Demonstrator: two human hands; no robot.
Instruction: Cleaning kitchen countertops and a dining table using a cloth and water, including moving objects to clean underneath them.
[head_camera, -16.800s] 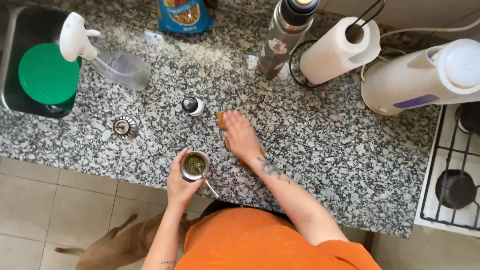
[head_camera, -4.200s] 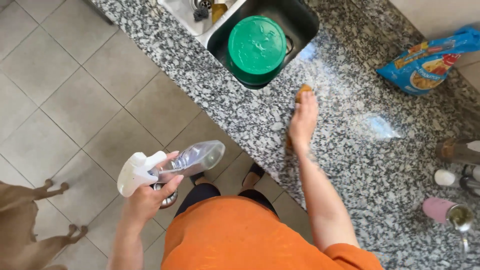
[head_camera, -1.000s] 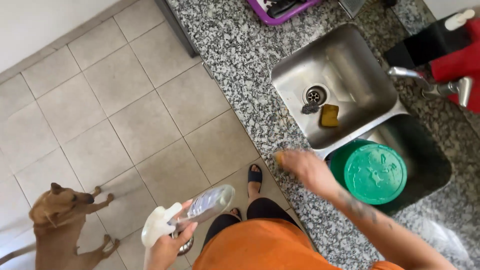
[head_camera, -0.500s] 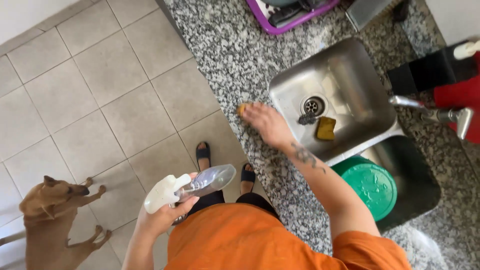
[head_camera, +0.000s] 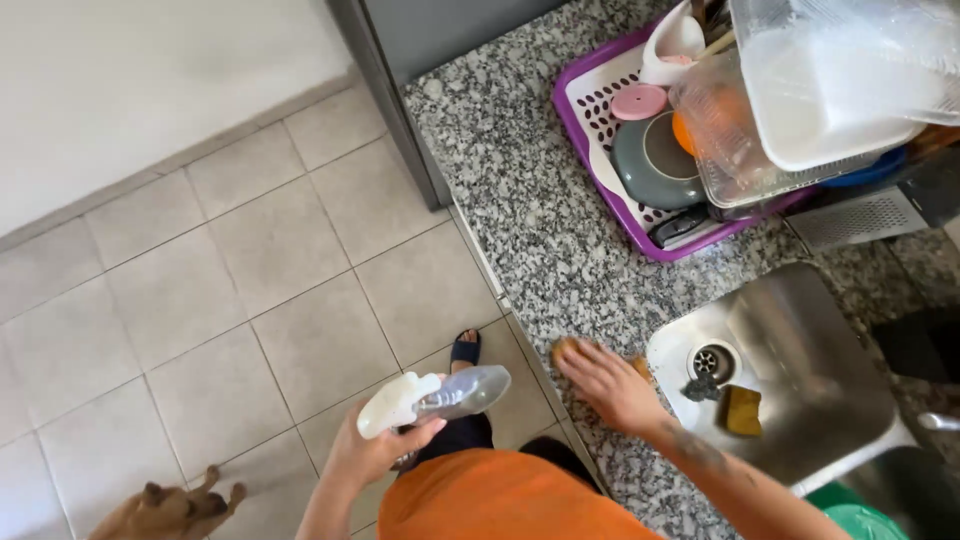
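We judged two hazards. The left hand (head_camera: 375, 452) was closed around the neck of the clear plastic spray bottle with the white trigger head (head_camera: 432, 399), which lay nearly horizontal over the beige tiled floor (head_camera: 230, 260); a slack grip could have dropped it there. The brown dog (head_camera: 165, 508) stood on those tiles near the person's feet, so any liquid from the bottle could have landed near the animal.

The right hand (head_camera: 608, 380) lay flat, fingers spread, pressing a yellow-orange sponge (head_camera: 568, 349) onto the speckled grey granite counter (head_camera: 530, 210), with only its edges showing past the fingers. The sponge sat on the narrow strip between the counter's front edge and the stainless steel sink (head_camera: 800, 370); a hard sweep could have pushed it off either side.

The spray bottle was held apart from the counter, left of the sponge and lower than it. In the sink basin, a second brownish sponge (head_camera: 742, 410) lay beside the drain. Farther off, a purple plastic dish rack (head_camera: 590, 140) stood on the counter, loaded with a grey bowl (head_camera: 655, 160) and clear containers.
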